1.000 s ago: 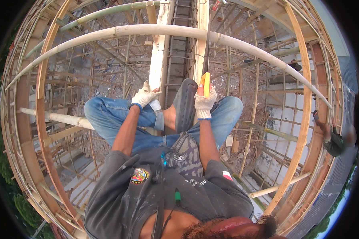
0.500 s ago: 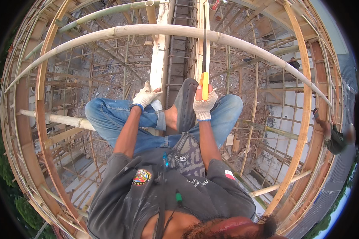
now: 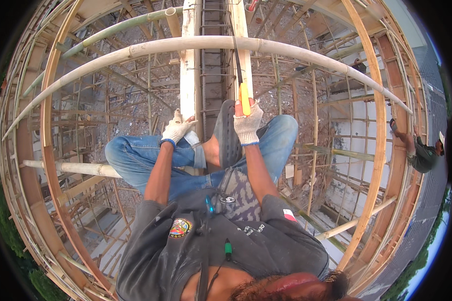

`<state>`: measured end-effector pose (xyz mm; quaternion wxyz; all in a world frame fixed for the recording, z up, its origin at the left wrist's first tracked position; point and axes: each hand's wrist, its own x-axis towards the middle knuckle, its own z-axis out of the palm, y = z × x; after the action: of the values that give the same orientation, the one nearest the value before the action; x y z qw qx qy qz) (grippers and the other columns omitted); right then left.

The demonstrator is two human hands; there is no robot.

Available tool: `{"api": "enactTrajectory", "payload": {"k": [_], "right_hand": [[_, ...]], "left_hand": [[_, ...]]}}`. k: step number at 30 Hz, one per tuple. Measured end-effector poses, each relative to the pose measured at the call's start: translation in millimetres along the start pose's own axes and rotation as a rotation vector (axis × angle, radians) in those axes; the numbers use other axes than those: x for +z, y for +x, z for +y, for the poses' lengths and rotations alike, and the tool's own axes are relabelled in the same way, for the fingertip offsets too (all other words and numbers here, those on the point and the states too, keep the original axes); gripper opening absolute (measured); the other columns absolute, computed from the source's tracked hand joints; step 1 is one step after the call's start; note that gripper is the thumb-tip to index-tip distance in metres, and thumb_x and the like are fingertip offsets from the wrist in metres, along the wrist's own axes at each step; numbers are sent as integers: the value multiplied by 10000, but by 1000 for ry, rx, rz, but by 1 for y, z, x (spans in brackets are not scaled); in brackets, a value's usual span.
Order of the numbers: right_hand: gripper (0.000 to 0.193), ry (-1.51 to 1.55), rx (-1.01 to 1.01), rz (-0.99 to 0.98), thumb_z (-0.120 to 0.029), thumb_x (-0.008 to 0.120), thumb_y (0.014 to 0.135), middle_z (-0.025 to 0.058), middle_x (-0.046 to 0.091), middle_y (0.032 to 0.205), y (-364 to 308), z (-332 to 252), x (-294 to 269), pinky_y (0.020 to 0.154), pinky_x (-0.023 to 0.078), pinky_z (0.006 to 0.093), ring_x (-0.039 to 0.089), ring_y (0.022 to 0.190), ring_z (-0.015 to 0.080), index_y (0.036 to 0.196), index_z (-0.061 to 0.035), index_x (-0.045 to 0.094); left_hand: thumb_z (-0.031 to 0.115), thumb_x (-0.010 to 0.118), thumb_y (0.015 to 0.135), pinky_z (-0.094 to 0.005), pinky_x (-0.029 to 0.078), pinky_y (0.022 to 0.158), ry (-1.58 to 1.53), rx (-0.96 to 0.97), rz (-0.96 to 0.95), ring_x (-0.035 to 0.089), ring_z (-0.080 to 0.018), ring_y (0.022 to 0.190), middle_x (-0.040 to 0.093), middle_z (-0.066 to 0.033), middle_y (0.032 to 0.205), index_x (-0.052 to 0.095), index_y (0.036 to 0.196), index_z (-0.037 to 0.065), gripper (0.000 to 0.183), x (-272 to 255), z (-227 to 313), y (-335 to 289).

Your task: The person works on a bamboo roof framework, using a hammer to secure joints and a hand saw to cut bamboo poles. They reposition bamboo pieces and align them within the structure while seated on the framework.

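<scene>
My right hand [image 3: 247, 126], in a white knit glove with bare thumb tip, is closed round the yellow-orange handle [image 3: 244, 100] of what looks like a handsaw. Its thin dark blade [image 3: 237, 62] points away from me, seen nearly edge-on, over the right timber board [image 3: 244, 65]. Whether it touches the wood I cannot tell. At the near end of the left timber board [image 3: 188, 75], my gloved left hand [image 3: 176, 130] rests with thumb and forefinger apart, its thumb reaching onto the board. My sandalled foot [image 3: 229, 134] stands between the hands.
Steel rebar [image 3: 204, 75] runs in the channel between the boards. A bamboo pole [image 3: 201, 43] crosses ahead of me. Bamboo and timber scaffolding surrounds a deep drop to rubble-strewn ground [image 3: 130, 95]. Another person [image 3: 424, 158] is on the far right edge.
The view has shifted, so the boards and both hands appear farther left. The saw's far end has swung left relative to its handle. Both hands keep their places by the boards.
</scene>
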<state>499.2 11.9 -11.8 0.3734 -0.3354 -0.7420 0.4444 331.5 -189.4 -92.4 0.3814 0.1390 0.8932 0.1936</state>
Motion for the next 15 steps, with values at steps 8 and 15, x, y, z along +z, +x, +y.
{"api": "enactTrajectory", "payload": {"k": [8, 15], "right_hand": [[279, -162, 8, 48, -300, 699, 908, 226, 609, 706, -1, -1, 2, 624, 490, 493, 636, 698, 442, 876, -31, 630], [287, -122, 95, 50, -296, 694, 919, 234, 593, 692, -16, 0, -6, 638, 486, 499, 631, 703, 445, 856, -30, 607]], "left_hand": [[601, 824, 831, -400, 477, 1082, -323, 77, -96, 648, -314, 1284, 658, -256, 1391, 372, 1596, -31, 1090, 23, -42, 30], [616, 787, 847, -391, 497, 1042, -95, 91, 113, 674, -309, 1234, 679, -253, 1345, 366, 1598, -44, 1085, 27, -21, 24]]}}
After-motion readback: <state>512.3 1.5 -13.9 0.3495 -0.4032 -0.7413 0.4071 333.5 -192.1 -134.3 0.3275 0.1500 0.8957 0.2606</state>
